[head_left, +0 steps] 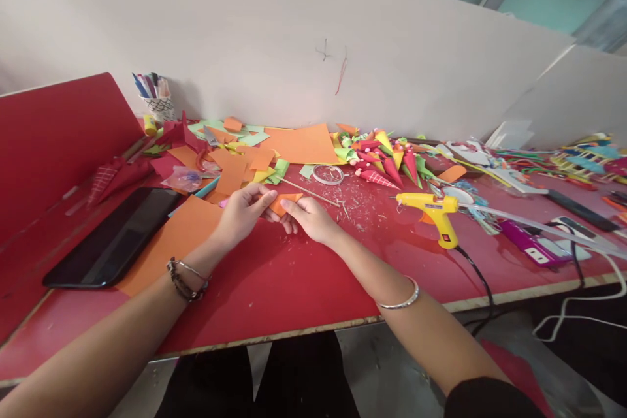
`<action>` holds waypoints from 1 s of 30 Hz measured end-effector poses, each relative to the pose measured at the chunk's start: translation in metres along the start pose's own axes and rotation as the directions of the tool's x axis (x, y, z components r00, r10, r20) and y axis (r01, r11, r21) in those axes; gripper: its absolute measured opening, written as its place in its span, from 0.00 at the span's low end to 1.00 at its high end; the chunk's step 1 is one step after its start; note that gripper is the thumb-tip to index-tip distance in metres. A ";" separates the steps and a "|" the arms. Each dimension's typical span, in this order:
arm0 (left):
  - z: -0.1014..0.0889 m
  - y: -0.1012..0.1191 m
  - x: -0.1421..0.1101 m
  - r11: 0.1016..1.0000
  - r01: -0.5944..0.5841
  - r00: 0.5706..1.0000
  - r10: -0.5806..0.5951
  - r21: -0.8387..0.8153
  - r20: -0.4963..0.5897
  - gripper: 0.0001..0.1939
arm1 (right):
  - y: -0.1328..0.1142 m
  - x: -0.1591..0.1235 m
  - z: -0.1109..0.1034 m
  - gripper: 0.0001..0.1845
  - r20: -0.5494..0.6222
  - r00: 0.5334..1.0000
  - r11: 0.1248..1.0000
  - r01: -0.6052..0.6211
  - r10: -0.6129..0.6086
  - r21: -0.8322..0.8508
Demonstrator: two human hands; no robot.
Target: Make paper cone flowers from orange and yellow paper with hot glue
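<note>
Between my two hands is a small folded or rolled piece of orange paper point(279, 205), held above the red table point(235, 300). My left hand point(247, 209) grips its left side, thumb on top. The thumb and fingers of my right hand point(308, 217) are closed on its right side. My fingers hide part of the paper, so its full shape does not show. Just beyond my hands lie a thin wooden stick point(313, 191) and a clear round ring point(328, 174). Left of my left wrist is a large orange sheet point(171, 245), partly under a dark phone-like slab point(115, 235).
A yellow glue gun point(434, 212) with its cord lies to the right, near a purple power strip point(533, 245). Coloured paper cones point(386, 160) are heaped at the back. Orange paper pieces point(304, 144) and a pen cup point(159, 106) stand along the wall.
</note>
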State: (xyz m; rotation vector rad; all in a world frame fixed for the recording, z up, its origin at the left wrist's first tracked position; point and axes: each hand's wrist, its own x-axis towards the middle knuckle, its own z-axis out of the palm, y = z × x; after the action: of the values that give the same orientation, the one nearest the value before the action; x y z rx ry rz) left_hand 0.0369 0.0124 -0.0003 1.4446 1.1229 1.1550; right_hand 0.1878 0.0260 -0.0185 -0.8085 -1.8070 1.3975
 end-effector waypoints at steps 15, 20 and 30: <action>-0.003 -0.003 -0.001 0.965 -0.112 0.992 0.095 0.236 0.080 0.13 | -0.001 -0.002 -0.006 0.25 -0.169 0.984 0.983 0.027 -0.059 -0.184; -0.005 -0.005 -0.004 0.761 -0.320 0.943 0.199 0.565 0.267 0.12 | -0.004 -0.005 -0.008 0.24 -0.132 0.986 0.906 0.040 -0.106 -0.422; -0.001 -0.003 -0.007 0.844 -0.230 0.960 0.115 0.485 0.254 0.16 | -0.004 -0.005 -0.003 0.24 -0.023 0.999 0.967 -0.038 0.034 -0.250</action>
State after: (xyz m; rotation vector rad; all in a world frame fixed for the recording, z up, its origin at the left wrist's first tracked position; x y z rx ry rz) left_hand 0.0342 0.0063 -0.0038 2.0687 1.2149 0.8156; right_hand 0.1926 0.0223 -0.0149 -0.9839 -1.9894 1.1934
